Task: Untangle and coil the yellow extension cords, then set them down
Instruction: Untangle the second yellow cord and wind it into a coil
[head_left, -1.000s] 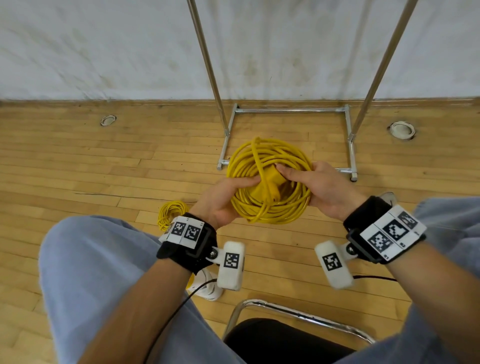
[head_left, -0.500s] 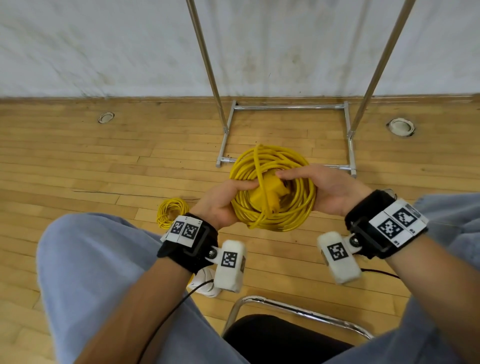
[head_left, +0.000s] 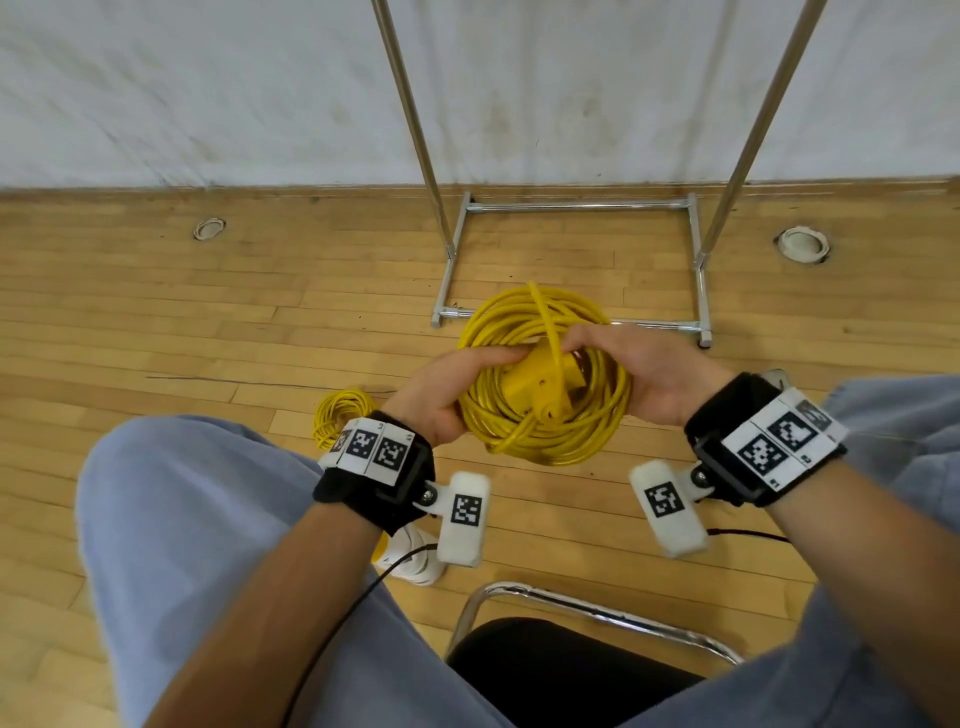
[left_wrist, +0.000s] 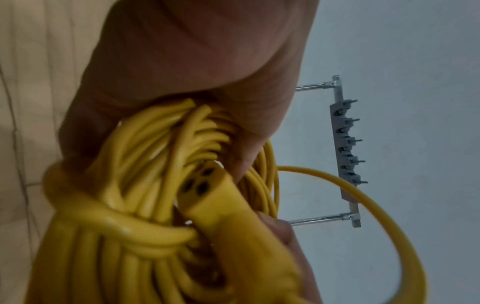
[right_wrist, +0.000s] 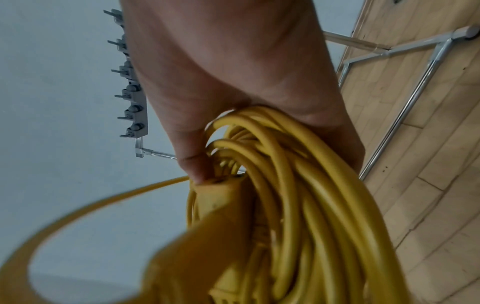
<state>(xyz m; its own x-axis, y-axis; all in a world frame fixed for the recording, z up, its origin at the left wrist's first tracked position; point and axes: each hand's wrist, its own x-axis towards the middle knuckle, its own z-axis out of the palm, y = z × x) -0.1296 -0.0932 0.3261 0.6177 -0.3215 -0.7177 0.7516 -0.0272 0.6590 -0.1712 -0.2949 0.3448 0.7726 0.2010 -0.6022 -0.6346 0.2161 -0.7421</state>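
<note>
Chair: I see a black seat with a chromed tube rim nearest me, between my knees in pale blue trousers.
Wrist bands: each wrist carries a black band with white square-code tags and a white camera block bearing one more tag; I can read no words or brand on them, only tiny characters too small to make out.
Shoe: a white shoe stands on the floor under my left wrist.
Left hand: my left hand grips the left side of the large coil, fingers curled round the bunched strands, as the left wrist view shows.
Right hand: my right hand grips the right side of the same coil, fingers round the strands, thumb pressed at the end of the socket block in the right wrist view.
Large coil: the large yellow cord coil is held in the air between both hands, above the wooden floor. It is wound in many round loops, with a few turns wrapped across the bundle.
Socket block: a yellow socket block lies in the middle of the coil, dark holes on its face, no lettering legible.
Loose strand: one strand arcs up over the coil's far edge.
Small coil: a small yellow cord coil lies on the floor, left of my left hand.
Rack: a metal rack stands beyond, its base on the floor by the white wall.
</note>
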